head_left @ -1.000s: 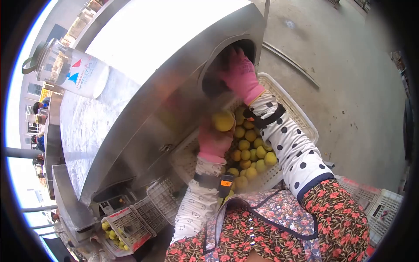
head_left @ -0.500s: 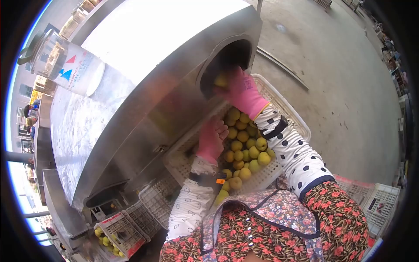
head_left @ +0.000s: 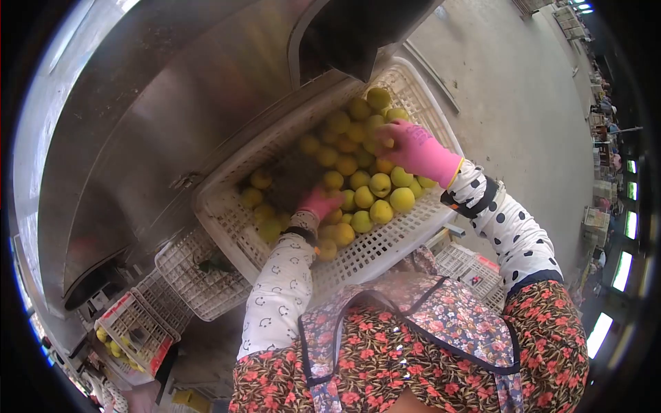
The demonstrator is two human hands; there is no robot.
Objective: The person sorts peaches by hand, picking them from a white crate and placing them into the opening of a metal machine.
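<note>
A white plastic crate (head_left: 233,242) with slatted walls holds many round yellow-green fruits (head_left: 381,212), plum-like in look. My right hand (head_left: 418,150), in a pink glove, is over the crate's right part, its fingers curled round a yellow fruit (head_left: 387,142). My left hand (head_left: 321,202), also gloved in pink, reaches down among the fruits near the middle; its fingers are blurred and partly hidden. A dark blurred patch lies just beyond it, between two groups of fruit.
A metal machine (head_left: 172,89) with a dark chute opening (head_left: 344,34) stands over the crate's far side. Another white crate (head_left: 200,275) is at the left, and a red-edged crate (head_left: 138,330) with fruit lies farther down. Concrete floor (head_left: 496,89) stretches to the right.
My right hand has come out of the chute opening and down over the fruits. My left hand has lowered into the crate. The view has tilted down, showing more of the crate.
</note>
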